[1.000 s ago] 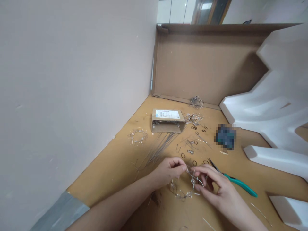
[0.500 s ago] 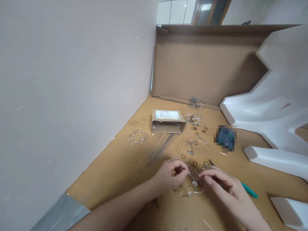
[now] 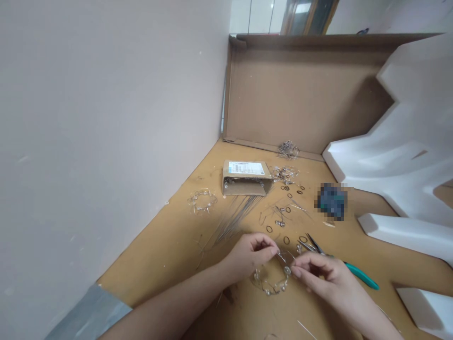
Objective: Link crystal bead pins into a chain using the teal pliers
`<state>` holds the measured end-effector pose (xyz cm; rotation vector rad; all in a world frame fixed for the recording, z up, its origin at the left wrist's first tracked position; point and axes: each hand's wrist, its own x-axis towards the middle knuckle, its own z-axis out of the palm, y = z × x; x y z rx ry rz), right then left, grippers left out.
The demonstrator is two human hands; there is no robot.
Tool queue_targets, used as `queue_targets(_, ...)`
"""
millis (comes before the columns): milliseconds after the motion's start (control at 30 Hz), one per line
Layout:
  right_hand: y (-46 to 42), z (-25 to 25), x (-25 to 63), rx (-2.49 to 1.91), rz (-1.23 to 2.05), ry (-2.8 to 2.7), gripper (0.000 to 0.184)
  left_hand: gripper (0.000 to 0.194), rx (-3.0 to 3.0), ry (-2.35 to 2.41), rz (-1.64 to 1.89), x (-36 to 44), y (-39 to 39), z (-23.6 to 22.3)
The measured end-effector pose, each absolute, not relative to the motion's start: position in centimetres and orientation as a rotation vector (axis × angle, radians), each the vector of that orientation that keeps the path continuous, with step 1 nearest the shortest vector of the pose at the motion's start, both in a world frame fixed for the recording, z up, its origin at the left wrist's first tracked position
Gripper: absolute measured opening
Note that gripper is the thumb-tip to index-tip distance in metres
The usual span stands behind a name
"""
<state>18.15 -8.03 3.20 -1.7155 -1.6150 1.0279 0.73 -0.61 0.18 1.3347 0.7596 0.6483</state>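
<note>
A ring of thin wire with clear beads (image 3: 282, 286) hangs between my hands, just above the tabletop. My left hand (image 3: 249, 257) pinches a wire end of it on the upper left. My right hand (image 3: 323, 274) has thumb and forefinger closed at its right side, against a round clear bead (image 3: 287, 270). Pliers with a green handle (image 3: 361, 276) lie partly behind my right hand, their jaws showing above the knuckles. Several small dark rings (image 3: 286, 240) are scattered just beyond my fingers.
A small labelled cardboard box (image 3: 247, 168) stands open toward me, beside a bundle of straight wires (image 3: 240, 215). Another beaded wire ring (image 3: 203, 201) lies left. Tangled wire pieces (image 3: 286, 174) sit right of the box. White foam (image 3: 392, 229) borders the right; a wall borders the left.
My right hand has shifted slightly left and down, with its fingers now at the bead. The beaded ring has swung a little, and more of the pliers' jaws shows.
</note>
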Motion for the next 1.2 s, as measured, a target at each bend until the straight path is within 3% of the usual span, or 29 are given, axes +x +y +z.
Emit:
queue_targets(167,-8.2,2.6,18.4,-1.711,1.198,-1.586,0.029,0.023,1.29,0.755,0.568,0.6,-0.5,-0.1)
queue_targets(700,-8.4,2.4,18.4,-1.711,1.016,-1.699,0.016,0.023,1.197,0.663,0.586,0.7,-0.1,-0.8)
queue_targets(1200,-7.6,2.0,17.6,-1.688,1.08,-1.393,0.029,0.024,1.409,0.737,0.697,0.7,-0.6,-0.5)
